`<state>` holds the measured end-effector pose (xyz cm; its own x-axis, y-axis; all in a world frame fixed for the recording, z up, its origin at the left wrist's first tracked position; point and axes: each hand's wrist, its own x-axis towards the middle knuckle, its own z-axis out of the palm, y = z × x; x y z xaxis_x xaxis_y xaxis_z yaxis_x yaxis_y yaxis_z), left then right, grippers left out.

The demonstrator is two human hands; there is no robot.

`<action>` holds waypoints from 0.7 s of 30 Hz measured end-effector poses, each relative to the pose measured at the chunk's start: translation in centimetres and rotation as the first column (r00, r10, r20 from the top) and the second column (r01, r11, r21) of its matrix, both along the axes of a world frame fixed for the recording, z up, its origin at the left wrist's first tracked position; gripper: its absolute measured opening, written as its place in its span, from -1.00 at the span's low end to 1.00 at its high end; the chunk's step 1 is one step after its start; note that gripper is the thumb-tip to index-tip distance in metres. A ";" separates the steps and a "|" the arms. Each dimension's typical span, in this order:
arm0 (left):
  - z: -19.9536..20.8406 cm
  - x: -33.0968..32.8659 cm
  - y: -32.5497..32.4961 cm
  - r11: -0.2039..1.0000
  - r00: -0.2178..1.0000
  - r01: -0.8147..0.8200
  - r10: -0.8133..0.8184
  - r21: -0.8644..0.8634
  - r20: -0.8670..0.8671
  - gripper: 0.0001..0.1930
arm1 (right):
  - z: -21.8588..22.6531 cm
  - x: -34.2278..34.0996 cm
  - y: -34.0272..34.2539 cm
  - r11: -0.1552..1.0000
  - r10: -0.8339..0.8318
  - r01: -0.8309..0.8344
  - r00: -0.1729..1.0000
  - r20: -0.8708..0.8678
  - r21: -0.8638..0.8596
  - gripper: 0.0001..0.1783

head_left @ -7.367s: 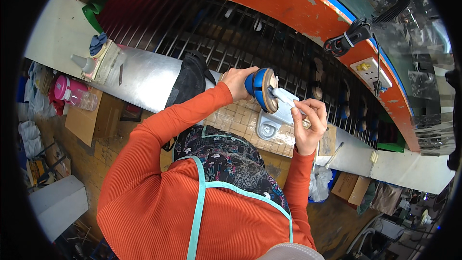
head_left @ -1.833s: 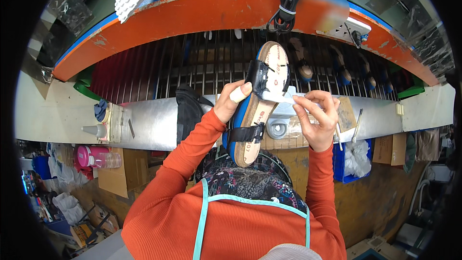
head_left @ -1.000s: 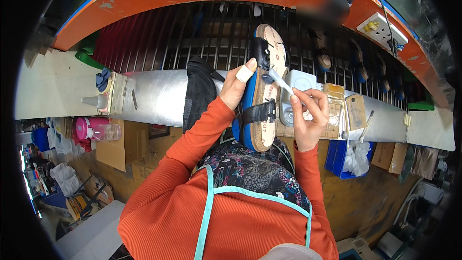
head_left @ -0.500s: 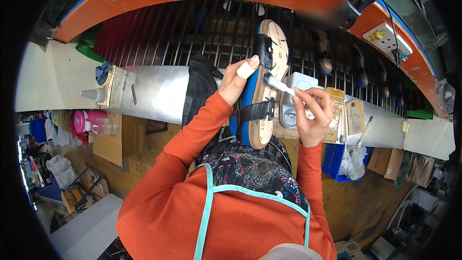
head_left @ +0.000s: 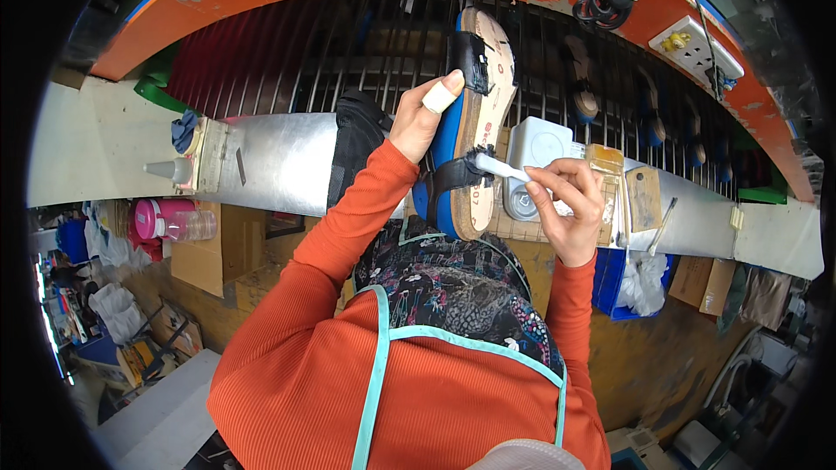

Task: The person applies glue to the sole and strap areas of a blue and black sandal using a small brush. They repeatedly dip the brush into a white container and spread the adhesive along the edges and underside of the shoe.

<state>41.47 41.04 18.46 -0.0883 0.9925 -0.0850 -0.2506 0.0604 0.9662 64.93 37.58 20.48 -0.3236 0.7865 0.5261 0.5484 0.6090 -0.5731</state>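
brush (head_left: 502,167) tip has shifted nearer since the last frame, to the near strap (head_left: 455,177). left hand (head_left: 421,117) clasps the sandal (head_left: 492,109) by its left edge, left of the grey container (head_left: 542,141); right hand (head_left: 570,207) pinches the brush. sandal looks light, stiff-soled; the edge between straps suits gripping.

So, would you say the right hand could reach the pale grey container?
Probably yes: the right hand, though holding a brush, is near the pale grey container and nothing visibly blocks the way.
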 end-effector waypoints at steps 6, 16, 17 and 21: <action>-0.3 0.3 0.0 1.000 1.000 -0.005 0.005 -0.018 0.023 -0.38 | 0.2 0.5 -0.1 1.000 0.010 -0.011 0.999 -0.036 -0.026 -0.78; -0.1 0.7 -0.3 1.000 0.999 0.005 -0.004 -0.011 0.036 -0.38 | 0.4 -0.1 -0.3 0.999 -0.047 0.048 0.998 -0.043 0.026 -0.80; -0.2 0.7 -0.7 1.000 1.000 0.005 -0.004 -0.018 0.027 -0.38 | 0.6 0.1 -0.9 0.999 -0.015 0.016 0.999 -0.033 0.029 -0.80; 0.0 0.7 -1.1 1.000 0.999 0.025 -0.025 0.004 0.027 -0.36 | 0.6 -0.4 -0.7 0.995 -0.096 0.097 0.993 -0.073 0.001 -0.79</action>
<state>42.14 39.99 18.44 -0.0608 0.9947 -0.0829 -0.2750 0.0631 0.9594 64.55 36.93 21.12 -0.2070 0.8099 0.5489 0.5614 0.5578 -0.6114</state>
